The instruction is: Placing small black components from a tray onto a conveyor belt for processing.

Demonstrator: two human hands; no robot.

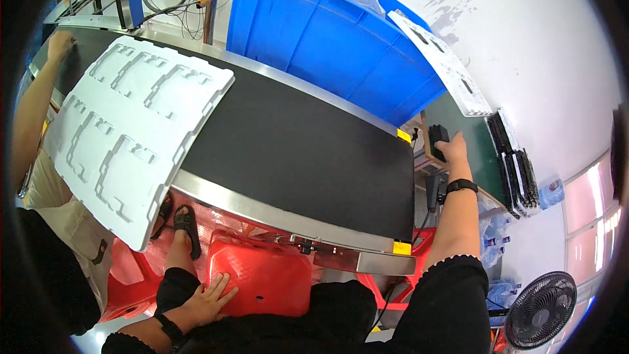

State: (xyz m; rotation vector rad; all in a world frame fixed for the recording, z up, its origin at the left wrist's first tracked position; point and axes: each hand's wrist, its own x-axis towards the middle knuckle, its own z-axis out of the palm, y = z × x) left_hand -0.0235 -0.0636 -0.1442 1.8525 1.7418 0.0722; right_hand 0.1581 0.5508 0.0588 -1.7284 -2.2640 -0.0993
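My left hand [208, 299] rests flat on the seat of a red plastic stool [262, 272], fingers spread and holding nothing. At the right, my right hand [453, 148] reaches past the end of the conveyor to a green-topped table [468, 137]. Its fingers close on a small black block [438, 135], perhaps several thin pieces stacked; its exact kind does not show. A white moulded tray [134, 111] with shaped recesses lies over the left of the black conveyor belt [308, 154] and sticks out past its near edge.
Behind the belt stands a big blue bin [314, 33]. A white panel [449, 65] leans by it, near stacked black parts [511, 157]. A co-worker's hand [61, 44] is over the far left belt. A black fan [540, 310] stands lower right.
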